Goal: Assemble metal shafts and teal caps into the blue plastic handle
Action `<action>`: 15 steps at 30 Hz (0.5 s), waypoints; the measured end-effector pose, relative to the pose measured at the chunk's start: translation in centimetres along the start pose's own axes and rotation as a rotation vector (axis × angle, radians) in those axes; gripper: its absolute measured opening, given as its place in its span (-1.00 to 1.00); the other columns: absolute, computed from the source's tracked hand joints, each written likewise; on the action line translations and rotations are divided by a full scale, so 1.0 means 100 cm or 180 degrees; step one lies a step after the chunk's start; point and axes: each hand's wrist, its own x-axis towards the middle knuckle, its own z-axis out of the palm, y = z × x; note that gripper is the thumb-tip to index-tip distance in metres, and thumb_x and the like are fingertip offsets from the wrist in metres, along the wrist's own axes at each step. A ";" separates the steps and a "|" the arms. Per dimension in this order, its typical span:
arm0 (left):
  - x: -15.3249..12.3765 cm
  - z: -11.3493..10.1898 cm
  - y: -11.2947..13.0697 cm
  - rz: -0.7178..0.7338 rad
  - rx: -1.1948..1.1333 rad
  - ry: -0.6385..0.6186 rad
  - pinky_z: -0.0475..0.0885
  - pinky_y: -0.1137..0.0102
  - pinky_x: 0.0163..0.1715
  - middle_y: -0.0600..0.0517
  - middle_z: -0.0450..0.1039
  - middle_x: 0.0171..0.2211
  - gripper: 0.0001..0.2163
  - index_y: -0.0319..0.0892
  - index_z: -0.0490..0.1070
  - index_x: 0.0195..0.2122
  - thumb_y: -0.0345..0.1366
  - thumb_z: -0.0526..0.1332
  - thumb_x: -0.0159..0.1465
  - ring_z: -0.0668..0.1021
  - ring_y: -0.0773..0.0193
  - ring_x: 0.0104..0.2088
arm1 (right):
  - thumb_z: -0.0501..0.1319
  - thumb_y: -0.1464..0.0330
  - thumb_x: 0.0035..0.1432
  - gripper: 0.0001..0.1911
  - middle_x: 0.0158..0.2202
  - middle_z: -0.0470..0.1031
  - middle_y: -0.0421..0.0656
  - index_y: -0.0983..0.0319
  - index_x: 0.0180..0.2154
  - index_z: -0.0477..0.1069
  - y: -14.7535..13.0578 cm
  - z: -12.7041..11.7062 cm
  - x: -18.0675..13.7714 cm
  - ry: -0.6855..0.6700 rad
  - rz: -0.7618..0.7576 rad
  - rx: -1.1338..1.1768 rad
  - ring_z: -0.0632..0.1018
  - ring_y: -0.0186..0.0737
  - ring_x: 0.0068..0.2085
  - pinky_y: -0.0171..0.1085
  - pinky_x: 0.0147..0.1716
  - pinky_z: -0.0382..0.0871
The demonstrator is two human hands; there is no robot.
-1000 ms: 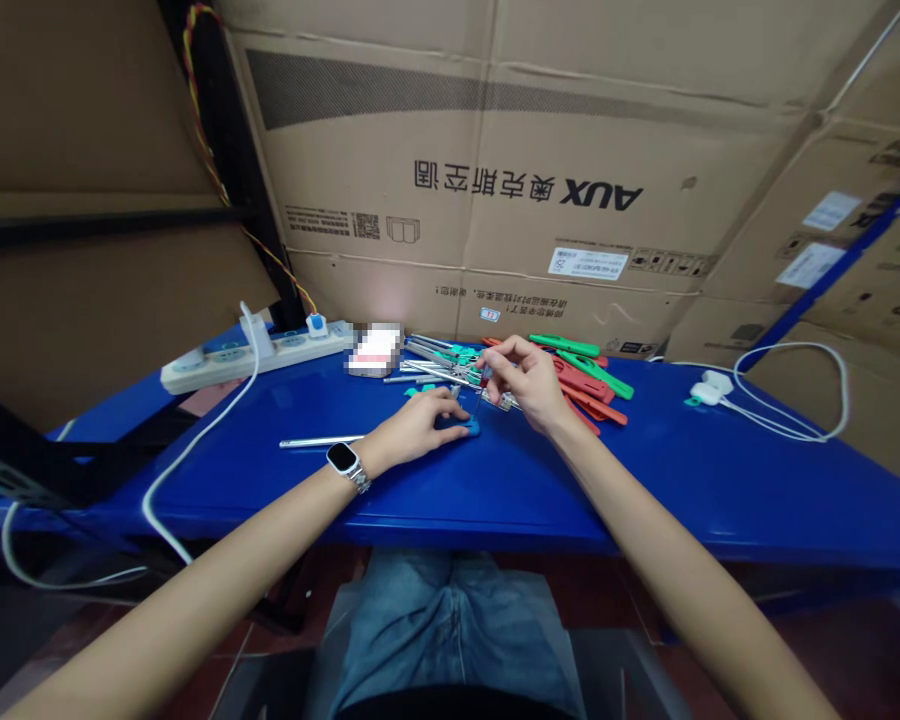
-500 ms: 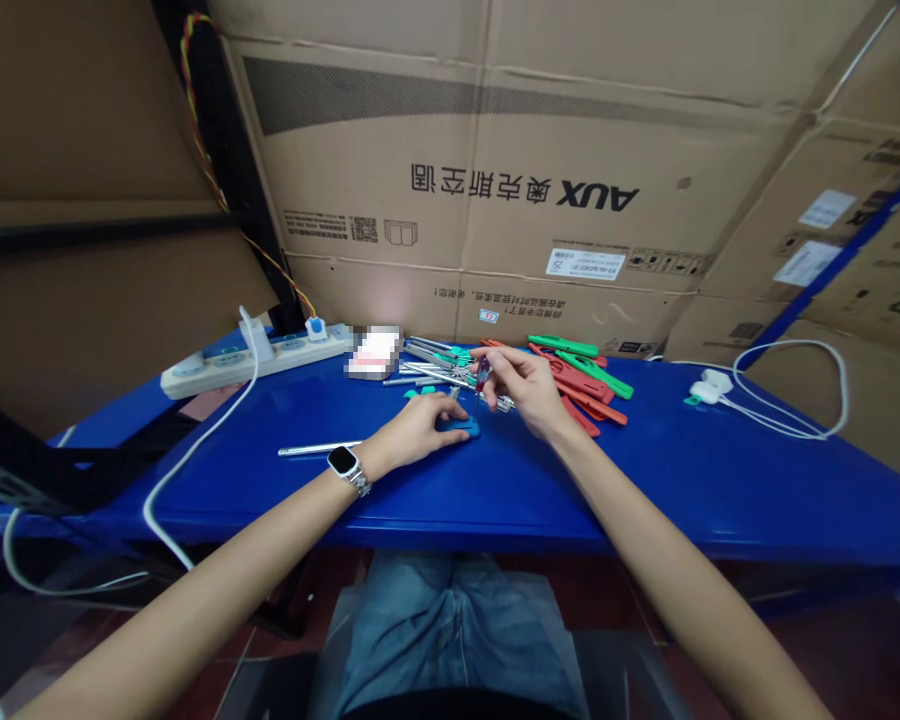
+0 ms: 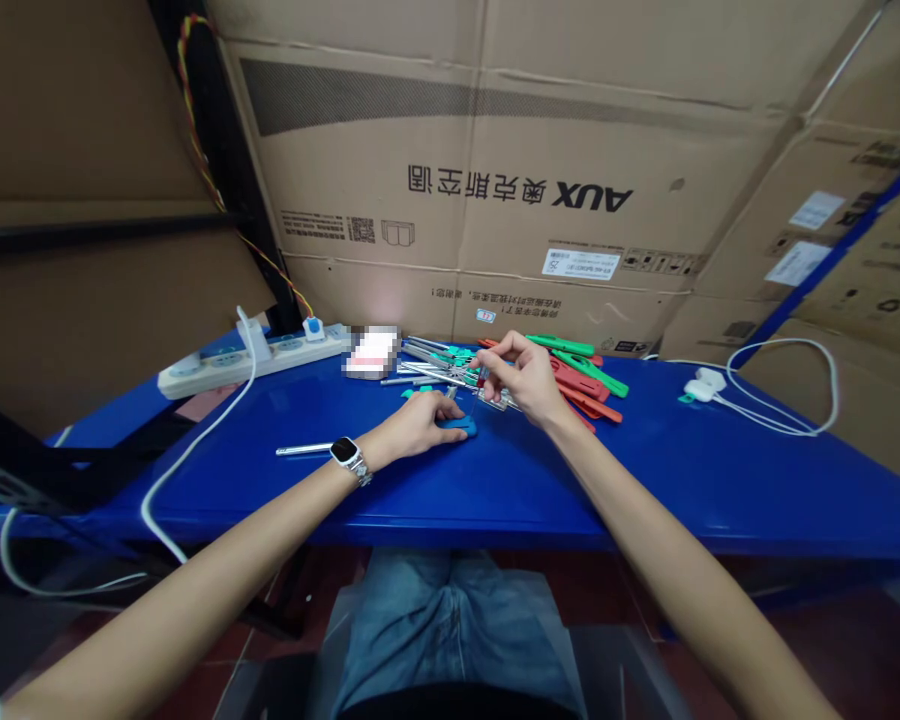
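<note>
My left hand (image 3: 422,424) rests on the table, its fingers closed on a small blue plastic piece (image 3: 461,427). Just right of it, my right hand (image 3: 521,376) pinches a small screwdriver (image 3: 482,378) with a dark red handle. Its thin shaft points down toward the blue piece; whether the tip touches is too small to tell. Behind both hands lies a pile of thin metal strips (image 3: 427,369), some with green plastic parts. Right of the right hand is a heap of red plastic pieces (image 3: 581,382) and long green plastic pieces (image 3: 592,372).
One silver strip (image 3: 304,450) lies by my left wrist. A blurred-out box-like item (image 3: 373,353) and a power strip (image 3: 270,352) stand at the back left. White cables and a charger (image 3: 703,387) lie at the right. Cardboard (image 3: 510,240) walls the back of the blue table (image 3: 720,480).
The view has shifted slightly. My right hand has turned a little around the screwdriver, its fingers now bent more. My left hand stays on the blue piece.
</note>
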 end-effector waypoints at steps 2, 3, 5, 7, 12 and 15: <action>0.000 0.001 -0.001 0.0035 -0.0014 0.0016 0.38 0.39 -0.34 -0.02 0.58 -0.31 -0.65 -0.23 0.59 -0.18 -0.06 0.34 0.16 0.51 0.25 -0.37 | 0.44 0.00 -0.11 -0.44 -0.50 0.55 -0.25 0.19 -0.45 0.15 0.002 0.003 0.001 0.0087 0.0008 -0.0004 0.44 -0.41 -0.72 -0.43 -0.78 0.27; 0.000 0.001 -0.002 0.0050 -0.0025 0.0037 0.38 0.38 -0.34 -0.02 0.58 -0.31 -0.65 -0.23 0.59 -0.18 -0.05 0.34 0.16 0.50 0.25 -0.37 | 0.44 0.01 -0.12 -0.43 -0.53 0.52 -0.28 0.18 -0.46 0.13 0.003 0.005 0.001 0.0155 -0.0007 -0.0018 0.42 -0.42 -0.73 -0.44 -0.78 0.25; 0.000 0.001 -0.003 0.0071 -0.0044 0.0076 0.39 0.37 -0.33 -0.03 0.57 -0.30 -0.64 -0.22 0.59 -0.18 -0.04 0.34 0.15 0.50 0.23 -0.36 | 0.45 0.03 -0.11 -0.43 -0.58 0.45 -0.34 0.17 -0.46 0.11 0.005 0.008 0.000 0.0284 -0.0055 -0.0065 0.41 -0.44 -0.74 -0.45 -0.78 0.23; -0.001 0.002 -0.003 0.0088 -0.0037 0.0071 0.39 0.36 -0.31 -0.04 0.55 -0.31 -0.63 -0.23 0.59 -0.17 -0.03 0.33 0.16 0.50 0.22 -0.35 | 0.46 0.05 -0.12 -0.46 -0.55 0.42 -0.37 0.17 -0.40 0.17 0.009 0.009 -0.002 0.0383 -0.0114 -0.0094 0.42 -0.44 -0.73 -0.45 -0.77 0.23; -0.005 0.002 -0.004 0.0231 0.0258 0.0195 0.40 0.34 -0.23 -0.04 0.45 -0.27 -0.61 -0.19 0.59 -0.10 0.00 0.29 0.22 0.49 0.22 -0.32 | 0.32 0.06 0.08 -0.65 -0.45 0.48 -0.27 0.18 -0.28 0.38 0.021 0.002 -0.009 0.0036 -0.0158 -0.0492 0.47 -0.38 -0.64 -0.38 -0.69 0.32; -0.007 0.002 -0.004 0.0329 0.0381 0.0118 0.41 0.31 -0.17 -0.04 0.42 -0.24 -0.61 -0.19 0.57 -0.06 0.00 0.26 0.25 0.50 0.21 -0.28 | 0.26 0.06 0.16 -0.68 -0.43 0.52 -0.23 0.19 -0.28 0.46 0.024 -0.002 -0.010 -0.0007 -0.0254 -0.0774 0.49 -0.35 -0.60 -0.34 -0.61 0.37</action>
